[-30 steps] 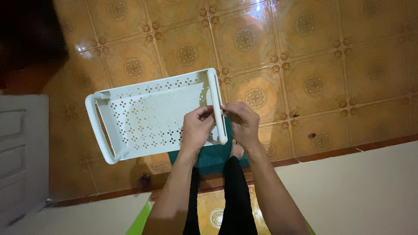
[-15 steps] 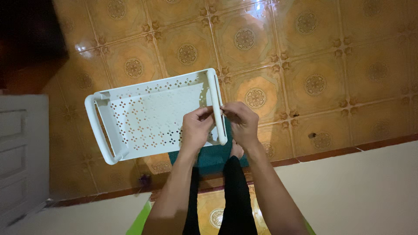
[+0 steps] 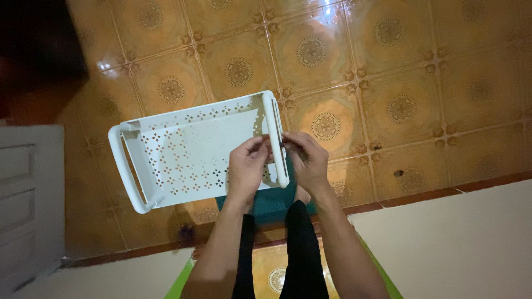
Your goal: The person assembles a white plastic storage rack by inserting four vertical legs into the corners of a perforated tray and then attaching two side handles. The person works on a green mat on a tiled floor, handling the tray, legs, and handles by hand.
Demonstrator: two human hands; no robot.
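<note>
Tray is held over the tiled floor, resting on my knees. My left hand pinches its right rail; my right hand pinches a small dark piece at the same rail. My read: fitting is underway and the piece isn't seated yet. Far-left corner posts are bare.

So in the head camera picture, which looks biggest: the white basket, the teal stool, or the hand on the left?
1. White basket, by far.
2. Teal stool and left hand look about alike; the stool is mostly hidden, so I won't rank them.
</note>
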